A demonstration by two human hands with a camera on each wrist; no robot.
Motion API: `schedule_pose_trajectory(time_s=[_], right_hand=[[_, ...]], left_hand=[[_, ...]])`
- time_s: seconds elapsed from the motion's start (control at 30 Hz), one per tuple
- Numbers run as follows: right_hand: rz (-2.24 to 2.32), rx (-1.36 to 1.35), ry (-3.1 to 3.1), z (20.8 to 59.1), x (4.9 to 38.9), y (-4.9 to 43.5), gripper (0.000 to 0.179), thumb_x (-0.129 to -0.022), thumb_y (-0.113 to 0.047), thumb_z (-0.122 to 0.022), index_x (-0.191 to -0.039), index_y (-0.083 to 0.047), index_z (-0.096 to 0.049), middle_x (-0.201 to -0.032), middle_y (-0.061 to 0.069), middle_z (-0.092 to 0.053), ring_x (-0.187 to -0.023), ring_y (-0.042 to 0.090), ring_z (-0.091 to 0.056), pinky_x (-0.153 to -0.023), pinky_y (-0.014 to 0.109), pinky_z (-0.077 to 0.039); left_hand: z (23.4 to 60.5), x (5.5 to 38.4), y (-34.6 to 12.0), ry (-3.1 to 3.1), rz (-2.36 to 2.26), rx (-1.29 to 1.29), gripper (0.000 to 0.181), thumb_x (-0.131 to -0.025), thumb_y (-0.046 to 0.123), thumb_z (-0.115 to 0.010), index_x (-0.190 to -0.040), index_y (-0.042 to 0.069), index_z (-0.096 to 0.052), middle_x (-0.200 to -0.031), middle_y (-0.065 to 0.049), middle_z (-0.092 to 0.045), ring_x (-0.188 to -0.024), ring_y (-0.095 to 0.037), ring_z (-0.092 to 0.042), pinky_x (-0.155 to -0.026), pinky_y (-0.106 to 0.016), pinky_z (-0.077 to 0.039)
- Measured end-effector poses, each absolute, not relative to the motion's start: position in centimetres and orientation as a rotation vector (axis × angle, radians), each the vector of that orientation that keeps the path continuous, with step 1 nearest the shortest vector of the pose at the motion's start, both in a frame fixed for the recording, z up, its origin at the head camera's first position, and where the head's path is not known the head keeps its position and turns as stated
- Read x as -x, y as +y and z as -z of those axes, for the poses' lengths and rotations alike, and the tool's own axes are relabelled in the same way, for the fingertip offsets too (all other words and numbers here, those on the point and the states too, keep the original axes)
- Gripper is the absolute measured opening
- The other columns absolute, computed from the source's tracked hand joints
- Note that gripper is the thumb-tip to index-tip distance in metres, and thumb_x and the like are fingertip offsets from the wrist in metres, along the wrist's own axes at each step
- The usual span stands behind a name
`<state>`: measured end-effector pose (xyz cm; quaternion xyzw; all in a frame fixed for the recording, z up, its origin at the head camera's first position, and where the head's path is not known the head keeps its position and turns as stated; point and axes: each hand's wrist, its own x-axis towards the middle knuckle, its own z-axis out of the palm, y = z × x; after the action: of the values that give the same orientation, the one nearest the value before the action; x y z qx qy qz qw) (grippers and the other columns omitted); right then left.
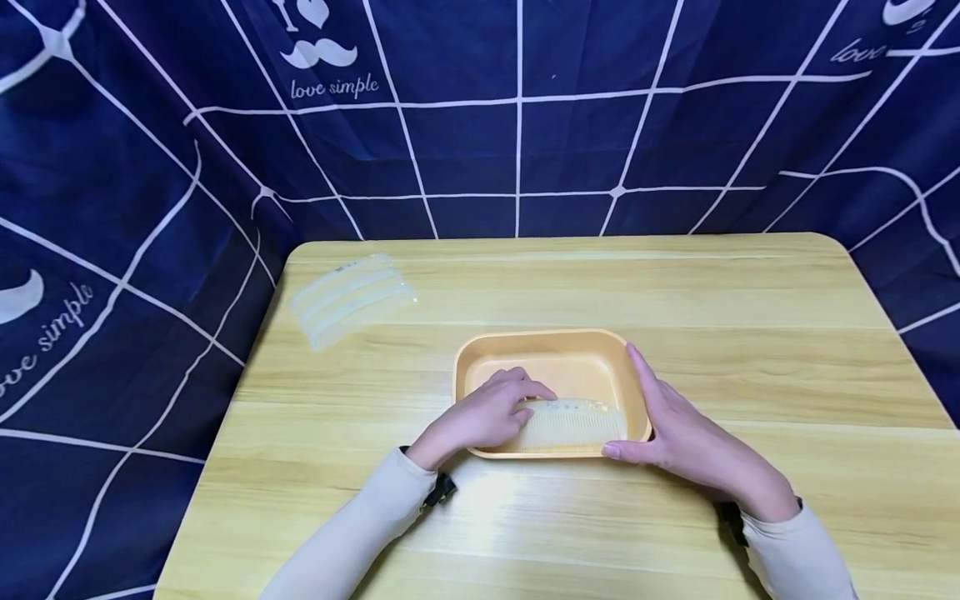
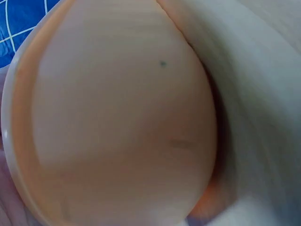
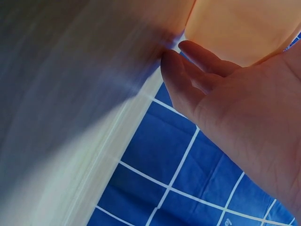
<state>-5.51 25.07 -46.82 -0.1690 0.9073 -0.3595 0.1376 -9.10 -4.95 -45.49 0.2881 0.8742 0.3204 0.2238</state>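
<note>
In the head view, a pale translucent comb [image 1: 579, 427] lies along the near side inside a light orange plastic box [image 1: 551, 354]. My left hand [image 1: 487, 410] reaches into the box and pinches the comb's left end between thumb and index finger. Spanning the box's right end, my right hand [image 1: 686, 437] holds it, thumb at the front rim and index finger by the far corner. The left wrist view is filled by the box's outer wall [image 2: 127, 108]. In the right wrist view, the right hand's fingers [image 3: 207, 59] lie beside the box wall [image 3: 240, 28].
Several pale translucent combs [image 1: 351, 298] lie overlapping at the far left of the wooden table [image 1: 750, 333]. A dark blue cloth [image 1: 570, 142] with white lines hangs behind the table and at both sides.
</note>
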Motion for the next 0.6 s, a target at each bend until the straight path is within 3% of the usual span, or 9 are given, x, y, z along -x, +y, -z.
schedule_pose_trajectory(time_s=[0.2,0.43,0.6], right_hand=[[1.020,0.477,2.629,46.6,5.5,25.0,0.132,-0.080,-0.055,-0.084,-0.163,-0.030,0.015,-0.169,0.018,-0.014,-0.150,0.042,-0.026,-0.113,0.067,-0.030],[1.039,0.462,2.626,46.4,5.2,25.0,0.134,-0.078,-0.056,-0.085,-0.163,-0.029,0.015,-0.167,0.020,-0.020,-0.148,0.041,-0.030,-0.112,0.065,-0.031],[1.048,0.439,2.623,46.1,5.3,25.0,0.135,-0.077,-0.057,-0.086,-0.163,-0.031,0.014,-0.168,0.017,-0.018,-0.150,0.040,-0.028,-0.114,0.064,-0.029]], left_hand=[[45.2,8.9,-5.7,2.350,-1.088,-0.726,0.028,-0.102,0.019,-0.063,-0.129,0.015,-0.066,-0.122,0.002,-0.063,-0.116,-0.017,-0.058,-0.103,-0.032,-0.047],[44.6,8.9,-6.6,2.344,-1.420,-0.672,0.022,-0.103,0.013,-0.060,-0.122,0.006,-0.068,-0.117,-0.007,-0.068,-0.104,-0.017,-0.063,-0.091,-0.032,-0.055],[44.4,9.2,-7.5,2.355,-1.572,-0.666,0.019,-0.103,0.009,-0.059,-0.120,0.005,-0.068,-0.119,-0.013,-0.068,-0.099,-0.020,-0.065,-0.090,-0.038,-0.056]])
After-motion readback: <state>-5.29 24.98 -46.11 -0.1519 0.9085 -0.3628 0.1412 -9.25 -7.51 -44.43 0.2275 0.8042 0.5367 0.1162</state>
